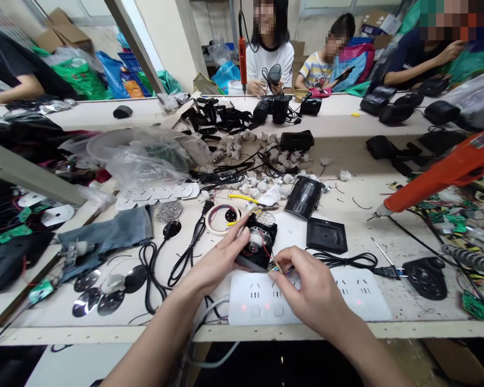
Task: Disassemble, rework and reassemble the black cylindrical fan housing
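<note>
My left hand grips the left side of a black plastic housing, which stands open with a white motor-like part and thin red wires inside. Pinched between the thumb and fingers of my right hand is a small circuit board, mostly covered by the fingertips and joined to wires. Below both hands lies a white power strip with glowing red lights. To the right of the housing are a square black plastic cover and a curved black shell.
An orange electric screwdriver juts in from the right; another orange screwdriver hangs at the back. Coiled black cables, round shiny discs and a dish of screws lie left. Several people sit across the bench.
</note>
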`<state>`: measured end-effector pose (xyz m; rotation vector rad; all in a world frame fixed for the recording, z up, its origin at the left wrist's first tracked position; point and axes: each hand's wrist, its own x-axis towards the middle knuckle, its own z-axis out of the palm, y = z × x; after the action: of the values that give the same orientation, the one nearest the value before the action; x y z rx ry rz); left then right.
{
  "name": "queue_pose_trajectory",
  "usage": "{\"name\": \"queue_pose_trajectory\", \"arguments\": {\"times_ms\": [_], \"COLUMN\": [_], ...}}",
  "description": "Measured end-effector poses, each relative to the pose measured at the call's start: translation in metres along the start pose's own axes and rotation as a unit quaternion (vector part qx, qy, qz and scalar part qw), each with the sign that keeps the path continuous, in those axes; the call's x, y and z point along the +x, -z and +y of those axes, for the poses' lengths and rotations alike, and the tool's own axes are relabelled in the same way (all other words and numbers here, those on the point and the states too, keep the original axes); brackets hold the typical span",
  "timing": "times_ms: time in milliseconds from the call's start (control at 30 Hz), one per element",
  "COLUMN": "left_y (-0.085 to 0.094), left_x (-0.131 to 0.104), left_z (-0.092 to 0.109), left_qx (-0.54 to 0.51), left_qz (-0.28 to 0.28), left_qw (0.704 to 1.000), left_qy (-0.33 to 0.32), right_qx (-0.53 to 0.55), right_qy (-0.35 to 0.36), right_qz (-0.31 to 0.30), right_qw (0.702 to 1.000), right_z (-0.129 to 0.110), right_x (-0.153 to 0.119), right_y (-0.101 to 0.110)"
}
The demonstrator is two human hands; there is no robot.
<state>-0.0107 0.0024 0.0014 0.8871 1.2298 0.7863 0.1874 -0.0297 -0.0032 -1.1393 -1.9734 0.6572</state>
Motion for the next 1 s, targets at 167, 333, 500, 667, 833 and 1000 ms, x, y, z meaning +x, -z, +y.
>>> {"name": "queue_pose_trajectory", "arguments": {"times_ms": [167,333,500,667,833,1000], "left_y": [-0.012,-0.019,-0.025,-0.035,-0.039,-0.039], "left_x": [-0.005,-0.007,-0.007,-0.008,-0.008,-0.007], "left_z": [-0.003,-0.002,-0.005,-0.007,-0.008,-0.010], "left_qx": [-0.063,-0.108,-0.139,-0.143,-0.089,-0.051], "left_qz": [0.030,0.025,0.019,-0.003,0.007,0.013], "left_qw": [0.997,0.993,0.990,0.989,0.995,0.997], "left_qy": [-0.038,-0.041,-0.031,-0.026,-0.035,-0.057], "right_qx": [0.128,0.109,0.095,0.095,0.056,0.033], "right_qy": [-0.084,-0.074,-0.056,0.015,0.128,0.152], "right_qz": [-0.032,-0.060,-0.113,-0.064,-0.016,-0.046], "right_qw": [0.988,0.989,0.988,0.993,0.990,0.987], "right_z": [-0.001,-0.003,-0.007,-0.010,-0.003,0.000], "right_x": [0.013,0.025,0.027,0.026,0.029,0.029], "right_y": [0.025,0.046,0.060,0.041,0.020,0.024]}}
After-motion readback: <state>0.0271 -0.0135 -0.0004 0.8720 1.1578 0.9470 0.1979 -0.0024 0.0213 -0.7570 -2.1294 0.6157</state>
